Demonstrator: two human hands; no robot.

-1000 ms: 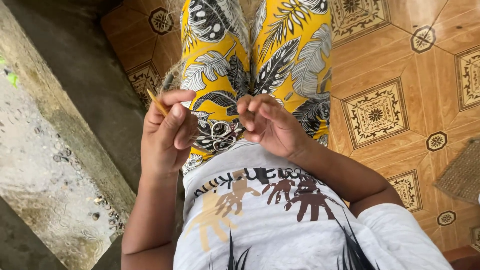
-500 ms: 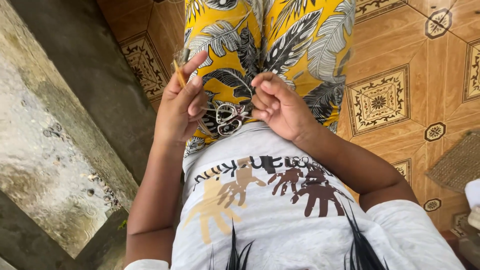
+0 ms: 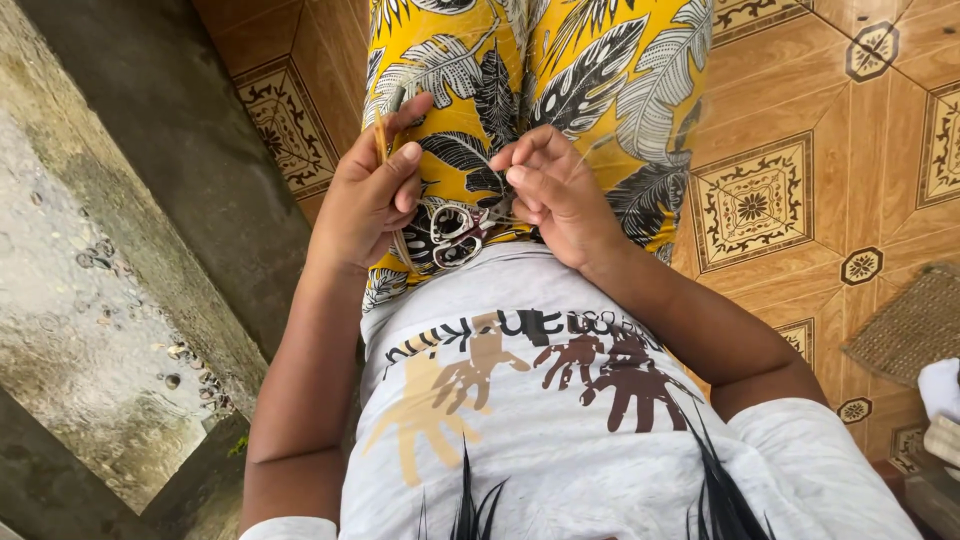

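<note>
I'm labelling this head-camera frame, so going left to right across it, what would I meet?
Wet concrete ledge → left hand pinching a thin stick → small scissors on the lap → right hand → patterned floor tiles → woven mat.

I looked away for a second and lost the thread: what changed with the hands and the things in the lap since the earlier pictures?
Both hands sit lower toward the lap, though the view shifted too. The scissors, hidden a second ago, now lie bare between them. The right hand pinches a thin pale strand. The left hand keeps its grip on the thin stick.
</note>
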